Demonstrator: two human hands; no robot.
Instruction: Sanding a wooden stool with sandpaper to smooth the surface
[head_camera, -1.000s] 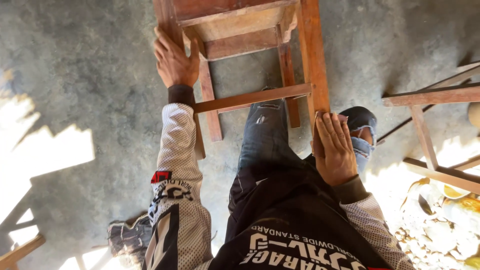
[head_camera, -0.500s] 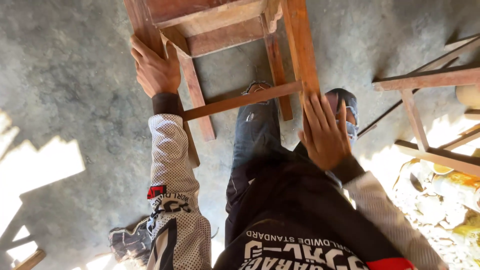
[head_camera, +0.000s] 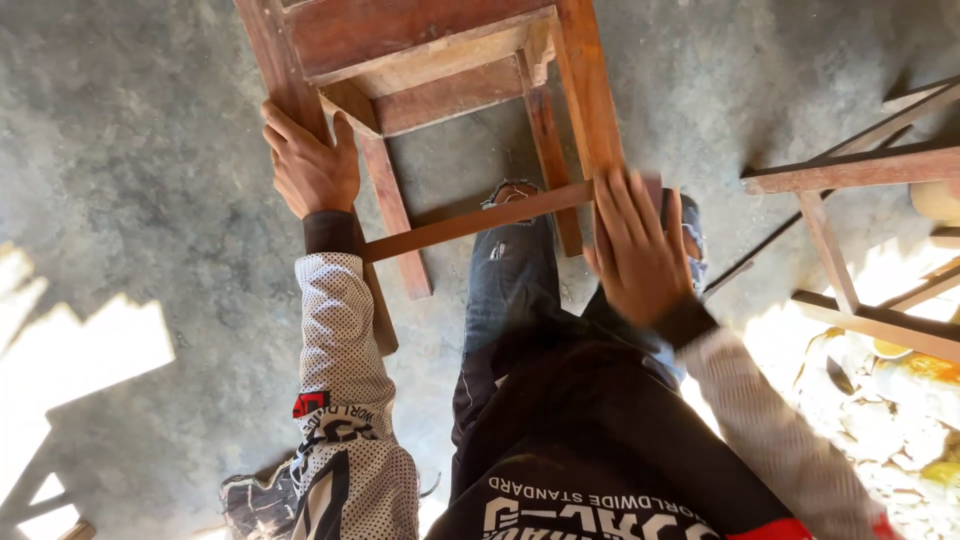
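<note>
Grey concrete floor (head_camera: 130, 150) fills the view, mottled and rough, with bright patches of sunlight at the lower left and right. On it stands a wooden frame (head_camera: 440, 60), reddish-brown, with legs, an upper panel and a thin crossbar (head_camera: 470, 222) running slantwise between two of its legs.

The left hand (head_camera: 310, 165) is wrapped round the frame's left leg, its grip pressed together on the wood, fingers curled over the leg's edge. The right hand (head_camera: 635, 250) lies flat against the right leg where the crossbar meets it, its grip spread, fingers straight and fanned; the hand is blurred, so whether the fingertips press on the wood cannot be told.

Between the arms a knee in torn blue jeans (head_camera: 515, 270) rises behind the crossbar, just under it. The sleeves are white with dark dots, and the torso below wears a dark garment.

Another wooden frame (head_camera: 850, 170) stands well apart on the right, with pale rubble (head_camera: 880, 410) beneath it.
</note>
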